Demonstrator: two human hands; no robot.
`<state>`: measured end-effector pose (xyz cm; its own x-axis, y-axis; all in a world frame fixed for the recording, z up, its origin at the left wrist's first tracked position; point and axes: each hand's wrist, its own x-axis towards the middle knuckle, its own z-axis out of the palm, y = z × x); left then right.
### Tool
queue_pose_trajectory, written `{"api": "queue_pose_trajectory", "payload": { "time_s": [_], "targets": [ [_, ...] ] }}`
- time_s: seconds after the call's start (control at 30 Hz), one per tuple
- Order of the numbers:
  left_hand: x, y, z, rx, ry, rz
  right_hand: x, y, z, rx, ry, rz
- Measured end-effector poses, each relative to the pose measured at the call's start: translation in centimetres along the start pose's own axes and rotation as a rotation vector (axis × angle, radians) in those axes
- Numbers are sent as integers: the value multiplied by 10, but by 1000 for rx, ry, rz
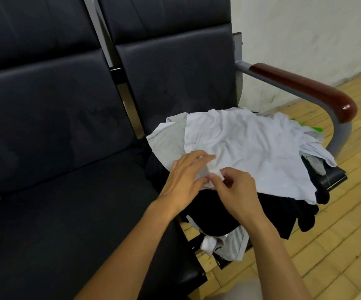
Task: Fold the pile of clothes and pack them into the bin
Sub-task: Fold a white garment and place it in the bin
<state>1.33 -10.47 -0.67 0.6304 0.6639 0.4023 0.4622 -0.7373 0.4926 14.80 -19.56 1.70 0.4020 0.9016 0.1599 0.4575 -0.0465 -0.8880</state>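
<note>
Head view: a row of black padded seats (pixel 67 213) with a wooden armrest (pixel 305 87) stands on a plank floor (pixel 326 245). The clothes pile (pixel 251 204) occupies the right seat, topped by a white T-shirt (pixel 251 148). The left hand (pixel 184 178) and right hand (pixel 236 191) both pinch its near edge. No bin is visible. Risk: lifting may drag dark garments (pixel 283 213) overhanging the seat onto the floor.

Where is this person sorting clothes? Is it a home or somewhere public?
Probably a waiting area or office lobby, not a home: linked black padded seats on a metal frame, a wooden-capped armrest, a plain white wall.
</note>
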Motion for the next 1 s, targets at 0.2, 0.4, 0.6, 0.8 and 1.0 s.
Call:
{"api": "queue_pose_trajectory", "payload": {
  "time_s": [0.2, 0.4, 0.6, 0.8, 1.0],
  "targets": [
    [-16, 33, -75, -243, 87, -93, -24, -59, 9, 298, -90, -180],
    [-63, 63, -178, -386, 541, -135, -13, -49, 16, -533, 94, -424],
    [-132, 54, -274, -276, 793, -292, -10, -60, 29, -565, -57, -431],
    [-183, 103, -365, -197, 832, -383, -84, -130, 101, 23, -777, -247],
    [-221, 130, -399, -30, 606, -439, -169, -183, 197, 83, -811, -281]
  ]
}}
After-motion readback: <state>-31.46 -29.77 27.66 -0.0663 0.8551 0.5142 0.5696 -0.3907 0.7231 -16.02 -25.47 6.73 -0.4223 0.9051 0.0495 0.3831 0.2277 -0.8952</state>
